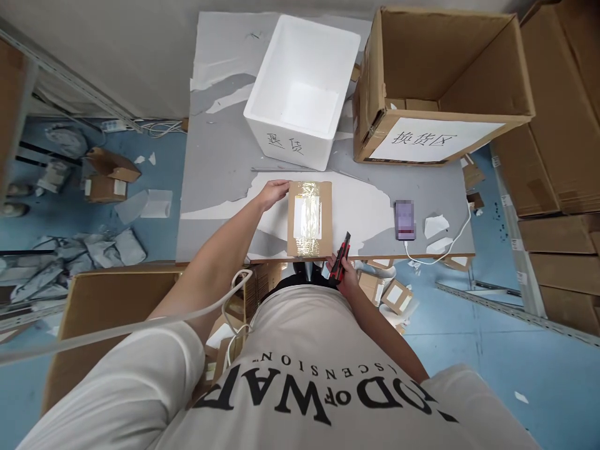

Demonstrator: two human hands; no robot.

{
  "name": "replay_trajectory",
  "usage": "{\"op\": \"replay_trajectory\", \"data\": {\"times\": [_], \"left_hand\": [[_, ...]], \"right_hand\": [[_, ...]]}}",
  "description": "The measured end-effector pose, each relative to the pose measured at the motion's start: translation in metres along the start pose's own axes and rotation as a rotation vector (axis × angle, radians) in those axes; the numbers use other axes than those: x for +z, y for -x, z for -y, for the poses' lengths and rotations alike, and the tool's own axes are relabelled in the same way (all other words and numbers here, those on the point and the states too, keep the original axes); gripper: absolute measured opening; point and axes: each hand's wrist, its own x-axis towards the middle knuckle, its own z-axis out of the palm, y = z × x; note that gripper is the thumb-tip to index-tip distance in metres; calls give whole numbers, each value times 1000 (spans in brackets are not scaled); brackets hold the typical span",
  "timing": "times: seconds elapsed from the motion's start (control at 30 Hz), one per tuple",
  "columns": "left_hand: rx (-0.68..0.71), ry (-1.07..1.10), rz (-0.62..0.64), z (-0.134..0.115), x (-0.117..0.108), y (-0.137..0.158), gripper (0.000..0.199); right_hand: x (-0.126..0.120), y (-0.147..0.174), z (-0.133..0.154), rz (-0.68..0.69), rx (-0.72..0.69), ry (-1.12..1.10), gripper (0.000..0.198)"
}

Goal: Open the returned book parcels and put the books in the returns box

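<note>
A small cardboard box (327, 219) lies at the table's near edge, with a white label (300, 217) and shiny yellowish clear tape running down its middle. My left hand (274, 194) grips the box at its far left corner, the fingertips partly hidden behind the edge. In my right hand (345, 275) is a red and black box cutter (340, 259), its tip pointing up and away from me. That hand is beside the box's near right corner, and its fingers are wrapped round the cutter's handle.
Behind the box stand a white foam box (276, 140) and a large open carton (450, 153), both with handwritten marks. A phone (405, 220) on a white cable (435, 262) lies to the right, near paper scraps (437, 224). A white hose-like line (187, 314) crosses before my left arm.
</note>
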Motion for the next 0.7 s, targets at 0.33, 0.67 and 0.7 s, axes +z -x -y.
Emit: {"op": "replay_trajectory", "data": {"times": [0.33,0.67,0.7], "left_hand": [[175,-113,-211,-1,-17,55,57],[46,0,-568,85,9,161,63],[35,18,-579,89,12,163,63]], "right_hand": [[11,-39,82,55,-231,178,24],[93,-130,157,155,-136,630,21],[96,-134,156,148,-126,647,20]]}}
